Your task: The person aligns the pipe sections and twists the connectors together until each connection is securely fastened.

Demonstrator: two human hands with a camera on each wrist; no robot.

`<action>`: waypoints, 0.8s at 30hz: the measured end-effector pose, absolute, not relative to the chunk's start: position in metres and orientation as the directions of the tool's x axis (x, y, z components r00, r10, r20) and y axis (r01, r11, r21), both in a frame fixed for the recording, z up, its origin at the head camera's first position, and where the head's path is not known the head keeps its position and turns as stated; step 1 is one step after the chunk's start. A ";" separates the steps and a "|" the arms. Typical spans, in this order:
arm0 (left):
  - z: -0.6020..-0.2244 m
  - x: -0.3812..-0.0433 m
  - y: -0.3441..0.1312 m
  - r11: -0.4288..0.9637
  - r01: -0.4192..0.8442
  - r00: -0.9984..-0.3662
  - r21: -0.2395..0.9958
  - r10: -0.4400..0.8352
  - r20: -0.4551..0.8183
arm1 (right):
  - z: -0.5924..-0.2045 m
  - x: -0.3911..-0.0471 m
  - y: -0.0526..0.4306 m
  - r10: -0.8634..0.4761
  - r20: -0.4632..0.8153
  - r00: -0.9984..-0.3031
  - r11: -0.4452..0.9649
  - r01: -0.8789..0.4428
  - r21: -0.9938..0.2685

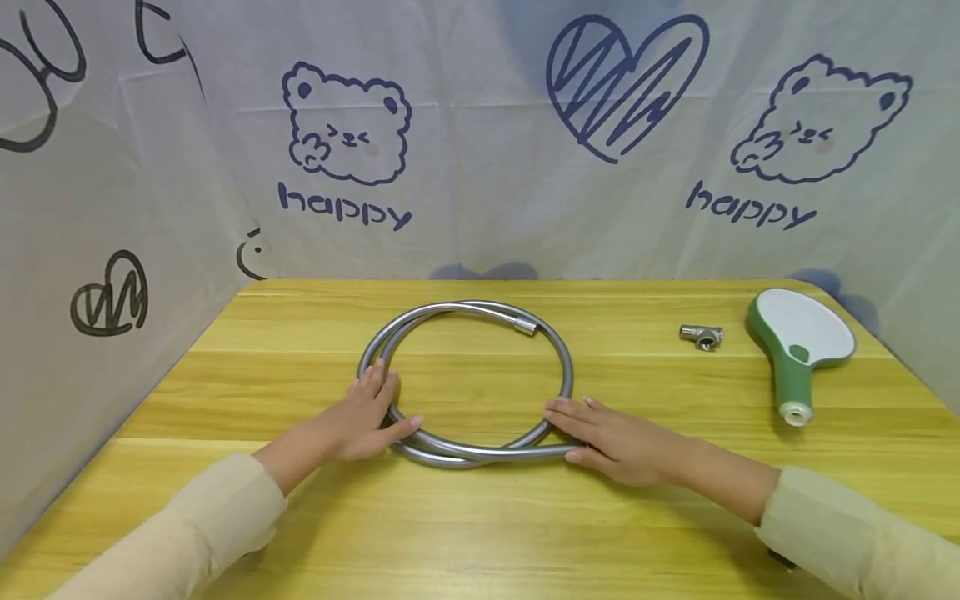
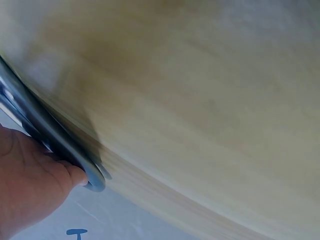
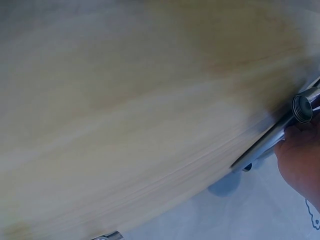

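A grey metal shower hose (image 1: pixel 472 455) lies coiled in a loop in the middle of the wooden table. My left hand (image 1: pixel 363 423) rests on the coil's left side, fingers and thumb extended. At the lower right of the coil, my right hand (image 1: pixel 618 440) lies over the hose with its fingers straight. One hose end with a shiny ferrule (image 1: pixel 526 325) points right at the top of the loop; the other end is hidden by the right hand in the head view. In the right wrist view that threaded end (image 3: pixel 301 108) shows beside the hand.
Toward the back right of the wooden table (image 1: pixel 225 367) lies a small metal tee fitting (image 1: pixel 702 336). Right of it is a green and white shower head (image 1: pixel 798 350), handle toward me. A white curtain (image 1: pixel 487 192) with drawings hangs behind the table and along the left.
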State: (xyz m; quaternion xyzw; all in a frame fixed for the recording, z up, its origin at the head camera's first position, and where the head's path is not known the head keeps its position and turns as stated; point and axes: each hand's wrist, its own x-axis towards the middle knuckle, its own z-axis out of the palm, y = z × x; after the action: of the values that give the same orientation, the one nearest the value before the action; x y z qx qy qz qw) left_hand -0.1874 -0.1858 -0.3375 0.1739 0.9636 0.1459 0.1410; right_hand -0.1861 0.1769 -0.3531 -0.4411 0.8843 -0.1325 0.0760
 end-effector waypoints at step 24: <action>-0.329 -0.200 -0.184 0.841 0.520 -0.849 0.151 0.529 -0.022 | -0.334 -0.185 0.189 -0.791 0.150 -0.593 0.547 -0.796 -0.260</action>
State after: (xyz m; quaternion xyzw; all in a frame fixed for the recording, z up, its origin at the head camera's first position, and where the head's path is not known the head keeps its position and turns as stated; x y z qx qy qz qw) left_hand -0.2002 -0.1837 -0.3292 0.2733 0.9589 0.0698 0.0316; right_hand -0.1855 0.1887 -0.3339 -0.4513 0.8794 -0.1515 -0.0075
